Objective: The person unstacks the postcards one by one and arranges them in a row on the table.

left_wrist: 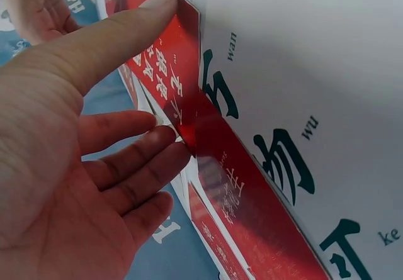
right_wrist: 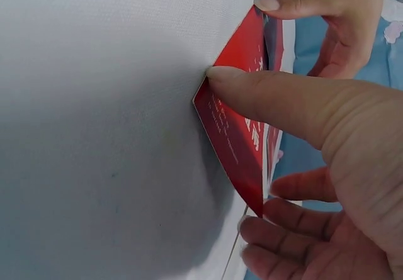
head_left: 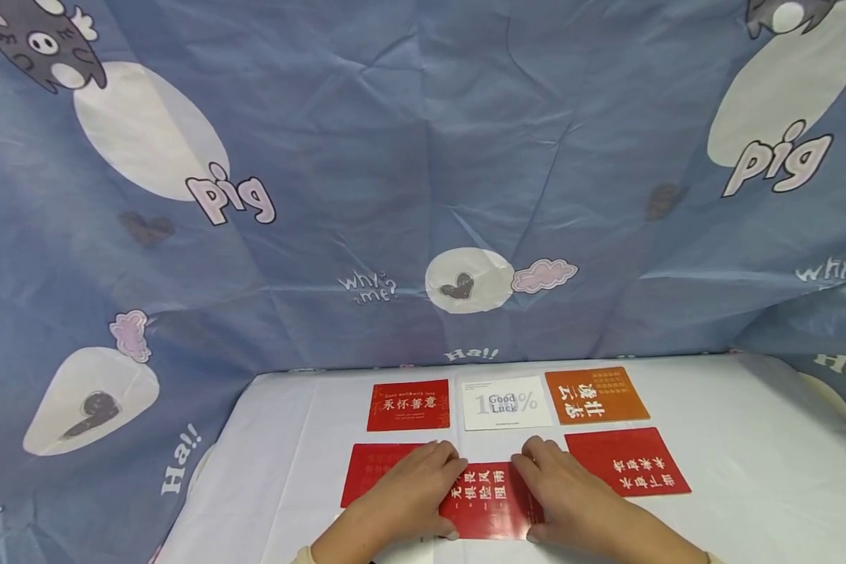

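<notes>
A red card (head_left: 489, 513) with white Chinese characters lies between both hands at the near middle of the table. The left hand (head_left: 409, 495) holds its left side, thumb at the near corner and fingers at the far edge. On the opposite side, the right hand (head_left: 571, 493) grips it the same way. The left wrist view shows the left thumb (left_wrist: 113, 38) pressed on the card's corner, beside a white card (left_wrist: 283, 104) with large dark characters. In the right wrist view the right thumb (right_wrist: 271, 97) lies on the card's corner, over a shadow on the cloth.
A red card (head_left: 409, 406), a white "Good Luck" card (head_left: 506, 415) and an orange card (head_left: 595, 395) form the back row. Red cards lie on the left (head_left: 370, 470) and right (head_left: 627, 462) beside the hands. A blue printed curtain (head_left: 366, 196) hangs behind the white tablecloth (head_left: 747, 439).
</notes>
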Available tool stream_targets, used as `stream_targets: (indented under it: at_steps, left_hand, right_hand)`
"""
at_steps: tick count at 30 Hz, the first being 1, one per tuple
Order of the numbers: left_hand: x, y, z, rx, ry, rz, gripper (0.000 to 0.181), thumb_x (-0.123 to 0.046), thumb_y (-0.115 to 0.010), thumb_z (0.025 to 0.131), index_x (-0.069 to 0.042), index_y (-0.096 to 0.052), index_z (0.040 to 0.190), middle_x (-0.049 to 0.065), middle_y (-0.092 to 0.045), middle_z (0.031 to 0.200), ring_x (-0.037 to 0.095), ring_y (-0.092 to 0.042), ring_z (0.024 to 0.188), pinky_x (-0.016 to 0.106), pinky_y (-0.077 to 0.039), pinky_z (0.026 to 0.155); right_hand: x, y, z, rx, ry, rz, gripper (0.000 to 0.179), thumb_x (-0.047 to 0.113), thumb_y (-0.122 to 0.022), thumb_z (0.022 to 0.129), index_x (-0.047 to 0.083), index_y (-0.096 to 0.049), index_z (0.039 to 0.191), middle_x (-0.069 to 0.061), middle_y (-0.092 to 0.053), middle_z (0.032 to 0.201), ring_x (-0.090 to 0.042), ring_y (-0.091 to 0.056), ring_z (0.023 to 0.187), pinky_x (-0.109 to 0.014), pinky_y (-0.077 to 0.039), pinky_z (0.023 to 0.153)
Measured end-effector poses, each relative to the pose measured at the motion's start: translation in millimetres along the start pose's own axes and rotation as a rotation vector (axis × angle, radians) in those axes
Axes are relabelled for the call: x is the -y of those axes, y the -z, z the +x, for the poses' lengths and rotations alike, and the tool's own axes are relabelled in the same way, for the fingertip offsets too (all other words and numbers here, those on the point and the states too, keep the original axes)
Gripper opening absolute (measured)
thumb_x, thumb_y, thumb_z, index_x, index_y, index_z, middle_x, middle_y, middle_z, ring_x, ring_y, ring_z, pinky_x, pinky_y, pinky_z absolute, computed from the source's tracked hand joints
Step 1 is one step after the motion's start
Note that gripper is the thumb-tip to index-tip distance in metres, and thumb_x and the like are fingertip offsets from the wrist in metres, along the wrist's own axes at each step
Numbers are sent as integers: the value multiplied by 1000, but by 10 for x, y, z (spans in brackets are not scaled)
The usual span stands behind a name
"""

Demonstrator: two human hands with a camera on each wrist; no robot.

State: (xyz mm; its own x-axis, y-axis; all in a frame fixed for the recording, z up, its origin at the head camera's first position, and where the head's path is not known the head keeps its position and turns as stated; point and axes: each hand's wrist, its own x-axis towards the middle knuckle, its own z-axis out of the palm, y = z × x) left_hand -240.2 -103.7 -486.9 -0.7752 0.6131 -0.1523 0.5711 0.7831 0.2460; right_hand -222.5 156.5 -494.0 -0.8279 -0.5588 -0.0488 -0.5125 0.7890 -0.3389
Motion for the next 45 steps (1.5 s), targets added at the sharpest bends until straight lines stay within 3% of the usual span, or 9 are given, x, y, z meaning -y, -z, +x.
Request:
stream_targets:
  at_steps: [5, 14, 21, 29, 31, 37, 45]
  left_hand:
    - [1, -12, 5, 0, 7, -18, 85, -43, -99, 66, -16, -66, 140, -8, -58, 121, 7, -52, 107, 28, -57, 93]
    - [42, -26, 8, 10, 12, -41, 85, -44, -98, 69, -17, -65, 142, -9, -55, 121, 6, -50, 107, 26, -55, 93]
    - [50, -36, 15, 12, 34, -80, 86, -44, -97, 69, -18, -64, 144, -9, -55, 123, 6, -49, 109, 27, -56, 91]
    - [43, -22, -19, 15, 42, -67, 100, -47, -98, 64, -19, -58, 150, -7, -56, 136, 11, -51, 123, 35, -57, 99]
    - [44, -13, -22, 10, 31, -53, 102, -48, -98, 63, -19, -57, 152, -7, -55, 138, 12, -50, 125, 36, -56, 101]
    - [20, 21, -2, -28, -44, 60, 96, -51, -91, 76, -14, -51, 156, -2, -52, 149, 19, -47, 137, 39, -46, 114]
    - [-9, 55, 95, -68, -79, 113, 97, -51, -90, 77, -12, -49, 156, 1, -53, 151, 19, -47, 141, 39, -38, 120]
  right_hand:
    - [25, 8, -27, 18, -19, 27, 91, 42, -100, 64, 3, -63, 138, -1, -53, 122, -19, -49, 110, -39, -61, 84]
    - [58, 51, -54, 7, 38, -17, 100, 41, -99, 65, 6, -56, 147, -4, -49, 139, -22, -47, 122, -41, -61, 92]
    - [46, 34, -52, 11, 39, -55, 92, 41, -97, 69, 2, -59, 144, -7, -55, 137, -23, -49, 122, -43, -59, 96]
    - [-21, 62, -95, 56, -79, 118, 94, 46, -95, 69, 9, -58, 147, -2, -54, 141, -24, -49, 130, -45, -63, 87]
    - [-40, 86, -116, 48, -98, 145, 95, 47, -95, 70, 10, -57, 149, -1, -53, 143, -25, -49, 132, -45, -63, 85]
    - [-129, 152, -176, -34, -64, 97, 97, 51, -92, 73, 8, -53, 151, -1, -51, 147, -24, -48, 134, -44, -61, 92]
    - [-263, 236, -199, -79, -81, 106, 99, 50, -93, 73, 10, -52, 152, -2, -53, 147, -28, -50, 136, -50, -57, 98]
